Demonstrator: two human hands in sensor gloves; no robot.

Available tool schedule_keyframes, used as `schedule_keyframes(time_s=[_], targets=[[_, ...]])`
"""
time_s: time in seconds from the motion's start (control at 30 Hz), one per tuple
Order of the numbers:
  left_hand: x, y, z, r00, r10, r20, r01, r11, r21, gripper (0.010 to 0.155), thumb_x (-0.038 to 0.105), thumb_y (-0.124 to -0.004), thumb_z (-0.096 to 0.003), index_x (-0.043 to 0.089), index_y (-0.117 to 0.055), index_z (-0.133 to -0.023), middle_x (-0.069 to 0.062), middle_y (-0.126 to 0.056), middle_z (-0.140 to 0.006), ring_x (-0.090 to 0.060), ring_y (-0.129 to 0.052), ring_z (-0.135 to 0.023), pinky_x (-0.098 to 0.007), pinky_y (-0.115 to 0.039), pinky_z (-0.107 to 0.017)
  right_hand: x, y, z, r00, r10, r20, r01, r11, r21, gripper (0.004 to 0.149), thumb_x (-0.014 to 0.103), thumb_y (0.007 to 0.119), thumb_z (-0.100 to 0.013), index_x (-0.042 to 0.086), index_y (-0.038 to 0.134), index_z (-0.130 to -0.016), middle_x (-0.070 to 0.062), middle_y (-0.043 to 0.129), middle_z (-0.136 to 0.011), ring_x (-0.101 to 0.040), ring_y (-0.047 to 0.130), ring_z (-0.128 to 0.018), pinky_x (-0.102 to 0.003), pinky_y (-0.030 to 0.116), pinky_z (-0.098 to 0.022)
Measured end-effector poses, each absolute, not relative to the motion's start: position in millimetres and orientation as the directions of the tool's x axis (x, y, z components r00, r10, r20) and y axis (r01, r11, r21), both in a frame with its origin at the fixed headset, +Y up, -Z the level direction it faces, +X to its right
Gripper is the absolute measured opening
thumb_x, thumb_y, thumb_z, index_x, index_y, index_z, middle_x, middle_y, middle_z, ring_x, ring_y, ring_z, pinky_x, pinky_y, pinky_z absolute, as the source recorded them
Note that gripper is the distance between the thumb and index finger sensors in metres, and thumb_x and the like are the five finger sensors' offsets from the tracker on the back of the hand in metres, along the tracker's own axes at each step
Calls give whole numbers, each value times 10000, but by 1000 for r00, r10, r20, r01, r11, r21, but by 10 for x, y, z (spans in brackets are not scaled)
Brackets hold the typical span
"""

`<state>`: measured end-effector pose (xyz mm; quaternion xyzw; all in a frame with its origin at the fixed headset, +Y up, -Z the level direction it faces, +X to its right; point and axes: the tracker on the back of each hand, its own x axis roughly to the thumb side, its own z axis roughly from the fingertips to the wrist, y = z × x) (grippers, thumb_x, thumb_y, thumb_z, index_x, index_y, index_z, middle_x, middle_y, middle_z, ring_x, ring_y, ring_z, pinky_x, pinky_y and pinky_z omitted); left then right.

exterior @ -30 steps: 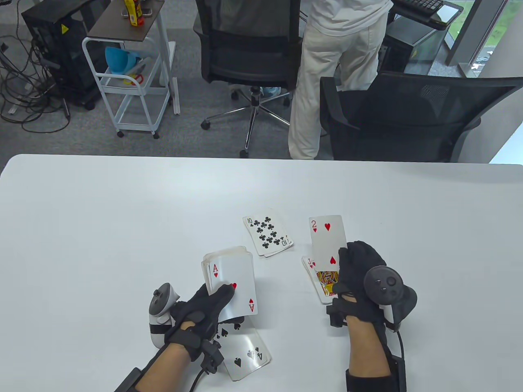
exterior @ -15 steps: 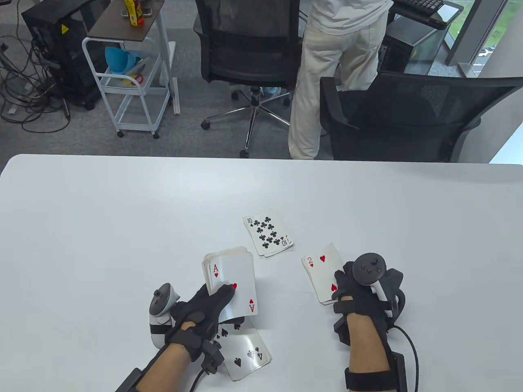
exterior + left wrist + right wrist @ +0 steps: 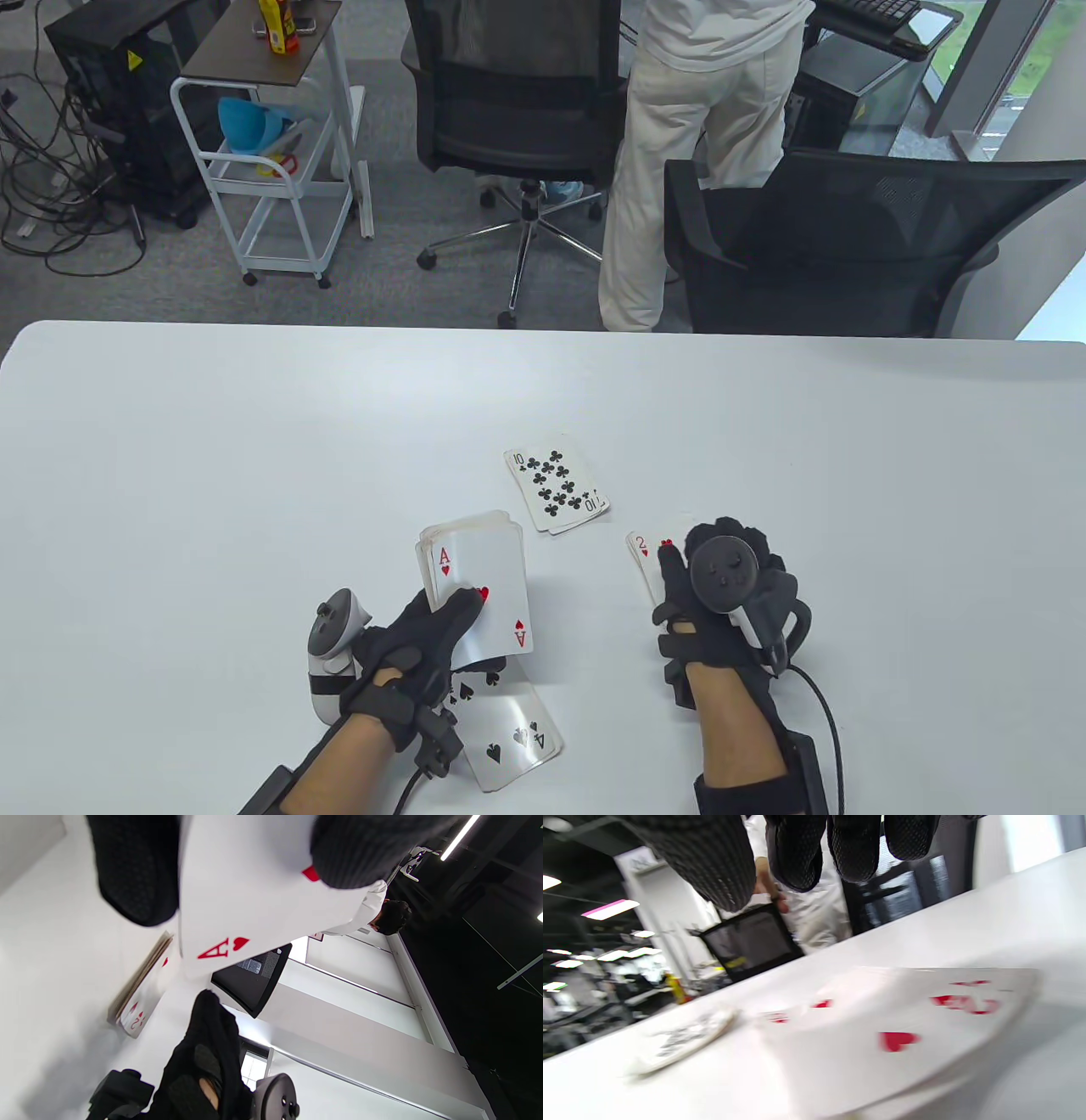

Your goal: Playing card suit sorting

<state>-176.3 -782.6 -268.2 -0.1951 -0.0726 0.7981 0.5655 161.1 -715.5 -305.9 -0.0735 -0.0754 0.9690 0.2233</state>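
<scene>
Holding: left hand in a black sensor glove, fingers and thumb curled round the thick white deck of playing cards, ace of hearts face up on top, thumb pressed across that card's centre pip.
Hovering: right hand in a black sensor glove, over the small face-up pile of heart cards; only the far-left corner of its top card, the two of hearts, shows past the hand in the table view.
Right hand state: fingers hanging loosely above the pile in the right wrist view, nothing pinched; contact with the card cannot be told.
Heart pile: flat on the white worktop, directly beneath the right hand, to the right of the deck.
Club pile: ten of clubs face up on top, beyond both hands, between the deck and the heart pile, apart from each.
Spade pile: four of spades face up on top, just on the near side of the left hand, partly tucked under the deck and wrist.
Trackers: one strapped on the back of each hand.
</scene>
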Motion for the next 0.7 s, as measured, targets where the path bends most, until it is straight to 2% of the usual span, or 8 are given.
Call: schedule_keyframes(time_s=[0.07,0.1,0.13,0.33,0.47,0.7], targets=[[-1765,-7824,-2682,-284,931,-230,-874,-350,-336,601,503,-811,-575,257,-578,-1071,-19,-781,-1031,-316,-924,-862,-403,-940,-505,1519,-7122,-3031,-879,475,-50,-458,-868,-189,484,430,814,-571,76,757,-898,-250,575,-1080,-556,461,-1006,-755,356,-667],[-1770,-7821,-2684,-283,931,-229,-875,-349,-336,601,501,-810,-576,257,-576,-1073,-17,-781,-1031,-314,-924,-863,-402,-940,-506,1445,-7102,-3005,-860,508,41,-504,-834,-227,476,443,795,-573,77,781,-876,-242,613,-1064,-548,498,-997,-749,376,-663],[-1772,-7816,-2685,-284,932,-225,-876,-347,-334,598,496,-810,-577,259,-575,-1073,-18,-781,-1031,-313,-925,-863,-402,-941,-506,1382,-7082,-2979,-843,533,74,-533,-807,-253,474,448,788,-571,71,802,-858,-244,644,-1048,-550,524,-985,-749,390,-658],[-1788,-7815,-2688,-276,936,-218,-882,-337,-330,596,472,-825,-573,258,-575,-1070,-16,-786,-1026,-307,-932,-860,-401,-947,-504,1039,-6930,-2804,-779,566,270,-625,-739,-252,473,467,763,-572,78,823,-835,-226,683,-1031,-534,558,-982,-747,395,-663],[-1796,-7810,-2692,-265,940,-215,-886,-325,-331,599,449,-846,-569,257,-577,-1068,-12,-792,-1022,-303,-944,-850,-397,-953,-500,842,-6914,-2713,-728,593,346,-675,-710,-203,481,473,758,-571,79,820,-839,-222,684,-1031,-532,561,-982,-746,397,-665],[-1794,-7805,-2689,-247,946,-208,-893,-306,-331,605,416,-885,-559,256,-588,-1061,-5,-805,-1012,-294,-958,-842,-395,-962,-493,602,-7063,-2684,-691,628,359,-693,-716,-84,543,506,754,-565,70,758,-890,-235,633,-1052,-541,536,-986,-749,387,-663]])
